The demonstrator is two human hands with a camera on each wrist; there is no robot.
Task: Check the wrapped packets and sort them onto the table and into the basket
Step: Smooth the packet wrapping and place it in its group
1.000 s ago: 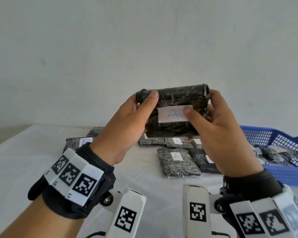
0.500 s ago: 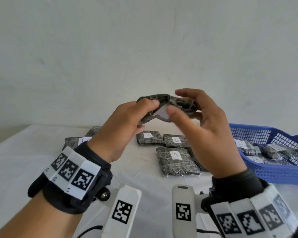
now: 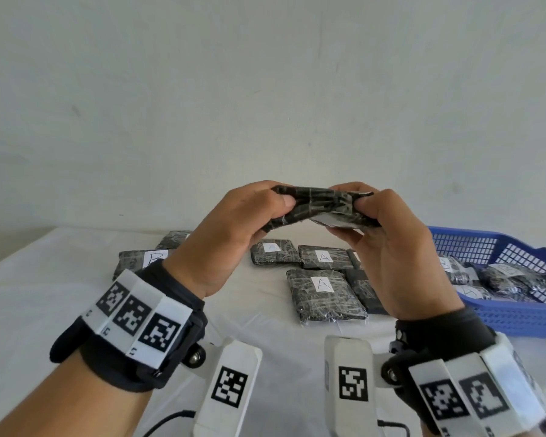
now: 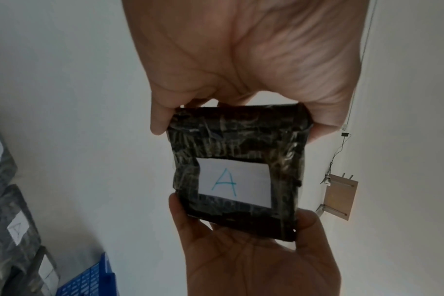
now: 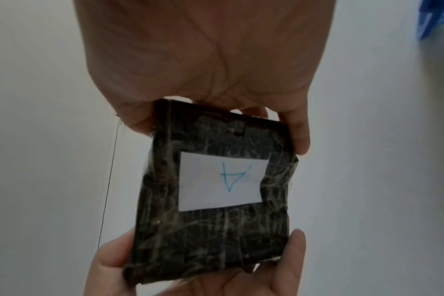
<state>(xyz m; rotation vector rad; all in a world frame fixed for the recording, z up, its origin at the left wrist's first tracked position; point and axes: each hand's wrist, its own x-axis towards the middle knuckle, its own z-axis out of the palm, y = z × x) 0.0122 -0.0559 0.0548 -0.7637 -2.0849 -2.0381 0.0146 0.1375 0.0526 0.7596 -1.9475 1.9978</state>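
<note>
Packets lie on white table below pale wall.

A black wrist strap is worn on each forearm, banded with white panels printed with black square codes. White coded camera housings are bolted on, trailing thin black cables.

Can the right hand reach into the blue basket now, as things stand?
Probably not at once: the right hand and the left hand both grip the held packet. The blue basket lies open on its side, nothing between.
</note>
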